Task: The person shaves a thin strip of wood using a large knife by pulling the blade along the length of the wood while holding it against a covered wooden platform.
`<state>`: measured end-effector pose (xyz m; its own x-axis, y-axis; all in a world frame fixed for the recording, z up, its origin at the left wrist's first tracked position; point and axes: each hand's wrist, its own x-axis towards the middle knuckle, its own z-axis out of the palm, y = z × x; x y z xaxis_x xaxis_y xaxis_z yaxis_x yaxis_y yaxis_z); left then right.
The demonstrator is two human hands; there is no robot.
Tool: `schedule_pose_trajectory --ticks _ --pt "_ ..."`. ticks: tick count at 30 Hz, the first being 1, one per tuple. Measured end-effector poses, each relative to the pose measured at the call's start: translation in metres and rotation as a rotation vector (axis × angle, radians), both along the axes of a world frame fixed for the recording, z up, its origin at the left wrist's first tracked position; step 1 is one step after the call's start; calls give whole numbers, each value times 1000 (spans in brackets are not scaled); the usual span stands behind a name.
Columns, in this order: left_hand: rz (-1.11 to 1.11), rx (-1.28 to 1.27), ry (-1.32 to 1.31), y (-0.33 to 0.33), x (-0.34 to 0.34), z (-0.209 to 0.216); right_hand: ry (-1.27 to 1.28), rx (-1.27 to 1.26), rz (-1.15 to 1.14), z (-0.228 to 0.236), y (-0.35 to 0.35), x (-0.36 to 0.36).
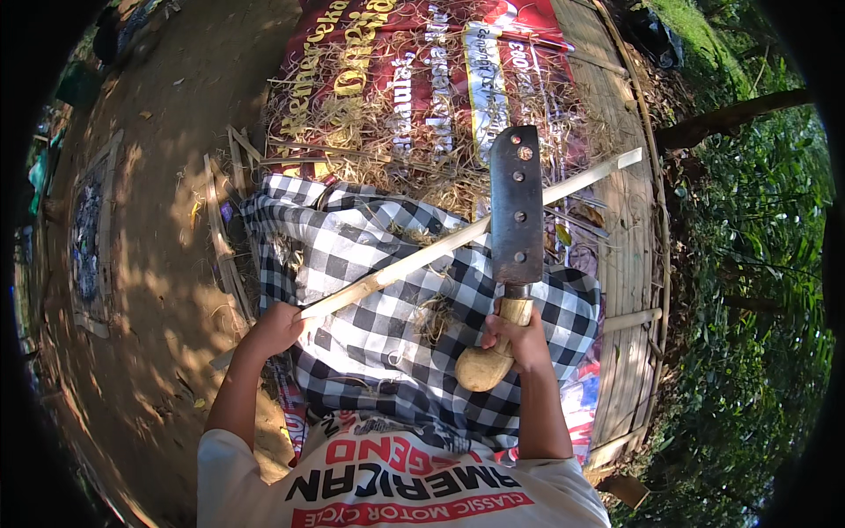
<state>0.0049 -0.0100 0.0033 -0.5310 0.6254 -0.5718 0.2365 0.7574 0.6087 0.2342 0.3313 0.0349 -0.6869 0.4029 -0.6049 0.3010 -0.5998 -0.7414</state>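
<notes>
My left hand [280,328] is closed around a long pale bamboo strip [400,269] near its lower left end. The strip slants up to the right across my lap and passes behind the blade. In my right hand [526,341] is a broad cleaver [516,207], held by its wooden handle with a bulging, bent butt. Its dark blade stands nearly upright in view, with a row of round holes down it. A black-and-white checked cloth [352,238] covers my legs, with thin shavings lying on it.
Beyond my legs, a red printed banner [370,97] is strewn with curly shavings [387,158]. Split bamboo slats [627,370] form the platform's right edge, with green plants [739,352] past it. More bamboo pieces [220,238] lie to the left, beside bare dirt ground [167,352].
</notes>
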Motion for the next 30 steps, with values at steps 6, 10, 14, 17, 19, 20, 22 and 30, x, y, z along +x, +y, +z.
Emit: schedule_pose_trajectory --ticks 6,10,14,17,19,20,22,30 --pt "46 -2 -5 -2 3 1 -65 -1 319 0 -23 0" --pt "72 25 -15 -4 6 -13 -66 76 154 7 -6 -9" --pt "108 9 -62 5 4 3 -148 50 414 -9 -44 3" --pt "69 22 4 1 5 -9 -169 103 370 9 -22 1" --pt "85 65 15 -19 11 -36 -79 137 289 16 -8 -3" --pt "81 36 10 -17 10 -33 -60 103 183 17 -4 -3" --pt "74 3 3 1 8 -16 -78 58 86 6 -18 1" --pt "-12 -59 54 11 5 -1 -55 71 195 15 13 16"
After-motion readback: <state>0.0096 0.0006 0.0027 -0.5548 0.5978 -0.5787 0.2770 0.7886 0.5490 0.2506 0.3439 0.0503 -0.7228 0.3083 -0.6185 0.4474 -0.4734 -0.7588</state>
